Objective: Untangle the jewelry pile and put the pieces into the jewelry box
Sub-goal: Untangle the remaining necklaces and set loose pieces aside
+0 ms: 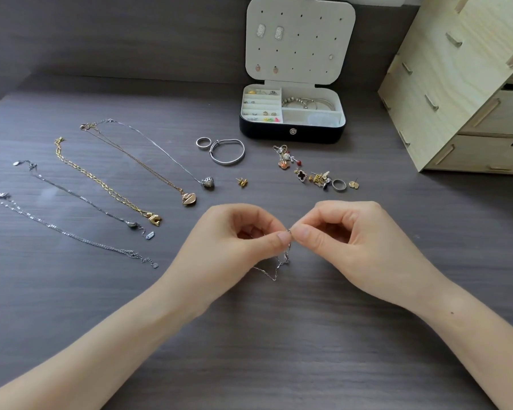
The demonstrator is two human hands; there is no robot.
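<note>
Low in the frame, left hand and right hand thumb-to-forefinger, both pinching a thin silver chain, loose loops dangling below. Higher up: five necklaces laid out at left, tangled earrings centre-right, open jewelry box top centre.

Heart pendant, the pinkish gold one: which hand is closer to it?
Left. The left hand is just right of the heart pendant, slightly nearer the camera. The right hand is farther right, beyond the left hand; both pinch a thin silver chain.
</note>
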